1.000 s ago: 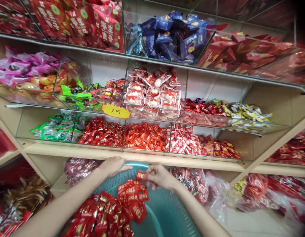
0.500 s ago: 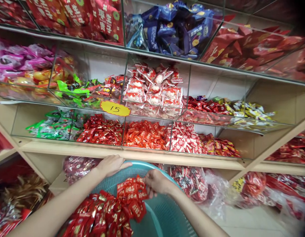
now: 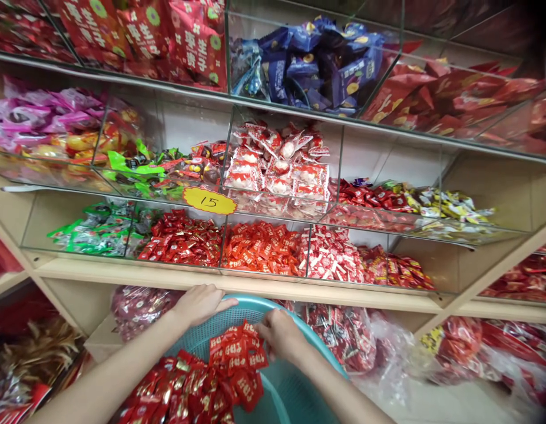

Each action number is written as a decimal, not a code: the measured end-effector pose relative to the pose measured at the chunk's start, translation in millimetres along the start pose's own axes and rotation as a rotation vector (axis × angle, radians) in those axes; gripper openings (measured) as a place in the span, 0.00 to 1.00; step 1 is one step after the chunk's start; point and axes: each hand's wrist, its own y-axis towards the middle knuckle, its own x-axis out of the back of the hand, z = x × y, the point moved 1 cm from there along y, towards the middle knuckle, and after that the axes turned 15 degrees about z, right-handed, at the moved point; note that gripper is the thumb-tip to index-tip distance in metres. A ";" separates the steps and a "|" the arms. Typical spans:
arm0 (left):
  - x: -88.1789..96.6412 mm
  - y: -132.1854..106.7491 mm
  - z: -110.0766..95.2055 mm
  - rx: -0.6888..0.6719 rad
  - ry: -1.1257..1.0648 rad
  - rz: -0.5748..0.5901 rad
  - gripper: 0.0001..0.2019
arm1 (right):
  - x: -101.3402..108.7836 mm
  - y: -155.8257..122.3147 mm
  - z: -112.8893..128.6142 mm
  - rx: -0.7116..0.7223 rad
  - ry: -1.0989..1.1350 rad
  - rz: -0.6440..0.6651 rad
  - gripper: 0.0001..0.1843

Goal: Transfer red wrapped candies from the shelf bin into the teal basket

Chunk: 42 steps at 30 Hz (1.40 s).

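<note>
A teal plastic basket [image 3: 305,377] with a perforated wall stands in front of the shelves. My left hand [image 3: 201,305] is closed over its far rim, thumb lying along the edge; the other fingertips are partly hidden. Inside the basket my right hand [image 3: 279,334] has its fingers curled at the right edge of some orange-red candy packets [image 3: 235,353] with pale lettering, gripping them. Left of these, darker red and gold wrapped candies [image 3: 179,386] fill the basket's near left part, partly behind my left forearm.
A wooden shelf edge [image 3: 166,272] runs just beyond the basket rim. Above it, clear bins hold wrapped candies, including orange-red ones [image 3: 261,247]. A yellow price tag [image 3: 209,201] reads 15. Bagged candies [image 3: 338,335] lie under the shelf at right, and a cardboard box [image 3: 105,340] at left.
The view has tilted up slightly, so shelves and basket sit lower. My right hand's fingers have closed in more at the packets. My left hand stays on the rim.
</note>
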 end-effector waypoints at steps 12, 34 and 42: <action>-4.3 5.7 -2.9 0.002 0.042 -0.017 0.34 | 92.5 8.2 60.1 0.274 -0.271 -0.436 0.07; -9.9 6.0 -1.0 0.002 0.031 -0.059 0.34 | 85.0 45.6 83.6 0.297 -0.356 -0.436 0.14; -10.4 6.1 -2.6 -0.004 0.023 -0.065 0.33 | 59.9 -2.6 62.0 0.555 0.209 -0.404 0.05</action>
